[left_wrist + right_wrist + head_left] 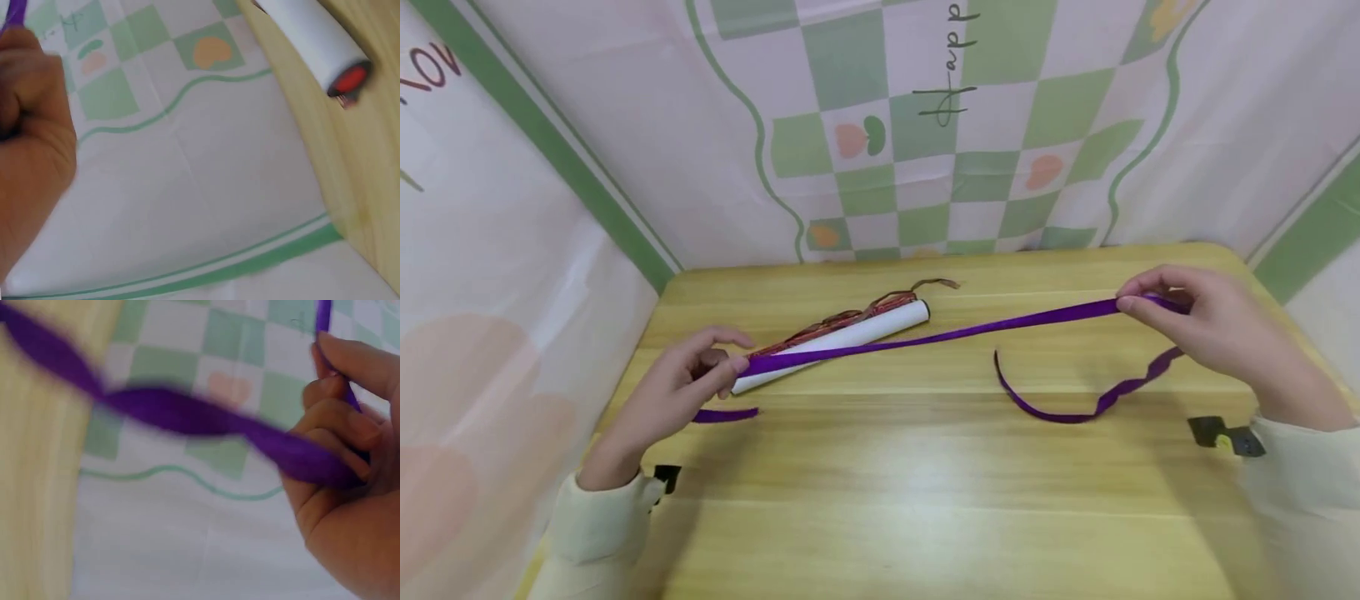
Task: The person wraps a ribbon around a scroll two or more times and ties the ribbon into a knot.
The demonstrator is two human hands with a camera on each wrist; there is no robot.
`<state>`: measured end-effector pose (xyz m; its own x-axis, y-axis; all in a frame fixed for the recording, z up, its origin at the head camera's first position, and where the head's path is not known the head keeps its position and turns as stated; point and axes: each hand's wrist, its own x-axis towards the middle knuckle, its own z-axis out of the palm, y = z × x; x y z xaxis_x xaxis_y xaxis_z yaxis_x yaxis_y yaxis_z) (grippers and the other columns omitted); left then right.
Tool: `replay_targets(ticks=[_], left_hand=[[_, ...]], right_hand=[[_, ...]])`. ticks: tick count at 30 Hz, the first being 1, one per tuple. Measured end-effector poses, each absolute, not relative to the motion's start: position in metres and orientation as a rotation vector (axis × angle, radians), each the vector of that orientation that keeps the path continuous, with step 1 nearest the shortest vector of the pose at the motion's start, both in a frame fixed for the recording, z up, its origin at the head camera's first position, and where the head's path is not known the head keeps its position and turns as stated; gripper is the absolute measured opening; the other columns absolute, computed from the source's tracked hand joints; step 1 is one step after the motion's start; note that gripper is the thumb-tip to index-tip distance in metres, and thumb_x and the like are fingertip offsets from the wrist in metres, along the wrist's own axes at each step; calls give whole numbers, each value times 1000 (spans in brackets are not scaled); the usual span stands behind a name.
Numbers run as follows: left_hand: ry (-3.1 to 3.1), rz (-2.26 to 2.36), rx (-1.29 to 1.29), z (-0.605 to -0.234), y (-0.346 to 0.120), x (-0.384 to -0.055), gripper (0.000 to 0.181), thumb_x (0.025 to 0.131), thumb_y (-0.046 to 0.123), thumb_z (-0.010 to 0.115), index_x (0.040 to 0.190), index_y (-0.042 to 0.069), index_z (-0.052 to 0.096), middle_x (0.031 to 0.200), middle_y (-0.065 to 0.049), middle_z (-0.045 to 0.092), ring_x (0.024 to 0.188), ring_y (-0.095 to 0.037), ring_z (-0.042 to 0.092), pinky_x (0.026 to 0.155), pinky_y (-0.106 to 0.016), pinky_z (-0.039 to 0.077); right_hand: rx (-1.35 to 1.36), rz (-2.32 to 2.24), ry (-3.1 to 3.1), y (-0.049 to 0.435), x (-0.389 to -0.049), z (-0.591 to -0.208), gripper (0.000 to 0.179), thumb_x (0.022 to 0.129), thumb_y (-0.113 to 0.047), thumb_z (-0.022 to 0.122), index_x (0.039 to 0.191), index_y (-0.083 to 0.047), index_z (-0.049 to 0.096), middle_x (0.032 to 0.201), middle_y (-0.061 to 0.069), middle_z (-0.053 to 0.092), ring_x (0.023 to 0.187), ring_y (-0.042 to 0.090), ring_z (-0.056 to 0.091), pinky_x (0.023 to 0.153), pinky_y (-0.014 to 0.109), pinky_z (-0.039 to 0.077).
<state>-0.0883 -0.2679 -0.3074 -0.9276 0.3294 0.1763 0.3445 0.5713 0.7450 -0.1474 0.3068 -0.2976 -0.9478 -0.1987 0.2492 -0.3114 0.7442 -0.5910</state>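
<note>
Over a pale wooden surface [925, 500] ringed by a green-and-pink checked cloth backdrop [925, 167], a purple ribbon [940, 335] pulled taut between two hands and raised clear of the wood. At the near-left end, pinched between thumb and curled fingers [730, 367] of the left hand [677, 392], with a short purple tail [726, 414] lying flat just below that hand. At the far-right end, gripped by the right hand [1210, 329], fingers [344, 419] folded around the band in the right wrist view, thumb pressed on top. From that grip, a loose length of ribbon drooping down and curling in a wavy arc [1075, 404] onto the wood between the hands. Beneath the stretched span, toward the left, a rolled white scroll [842, 342] resting diagonally on the surface, reddish-brown cords [850, 319] running along its far side and trailing past its upper end; red core [350, 78] visible at the roll's end in the left wrist view. Cream sleeves [595, 525] at both wrists. Small dark clips [1225, 435] at the near edges, left and right.
</note>
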Motion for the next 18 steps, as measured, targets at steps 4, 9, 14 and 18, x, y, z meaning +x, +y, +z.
replay_targets(ticks=[4,9,14,18], left_hand=[[-2786,-1220,-610,-314,-275,-86,11,105,8,64,111,11,73,82,-2,71,57,-6,50,50,-26,42],[-2817,-972,-418,-319,-285,-83,12,105,12,66,104,10,77,82,-2,74,53,-2,44,47,-25,39],[-2753,-801,-227,-320,-304,-79,17,106,17,66,105,5,78,82,-6,75,54,-1,45,46,-22,38],[-2734,-738,-130,-322,-318,-75,18,106,17,66,102,3,77,79,-7,74,54,-2,44,45,-22,37]], right_hand=[[439,793,-2695,325,-146,-304,7,97,-7,76,103,-5,77,83,-34,57,65,-4,50,56,12,39],[521,521,-2596,346,-141,-310,6,92,-4,80,98,-4,77,86,-19,60,72,-14,39,61,7,34],[571,524,-2547,362,-136,-317,3,92,0,78,94,0,75,88,-34,54,65,-15,40,53,8,37],[613,667,-2450,373,-133,-324,23,103,-15,70,93,5,73,94,-48,47,59,-14,39,48,9,35]])
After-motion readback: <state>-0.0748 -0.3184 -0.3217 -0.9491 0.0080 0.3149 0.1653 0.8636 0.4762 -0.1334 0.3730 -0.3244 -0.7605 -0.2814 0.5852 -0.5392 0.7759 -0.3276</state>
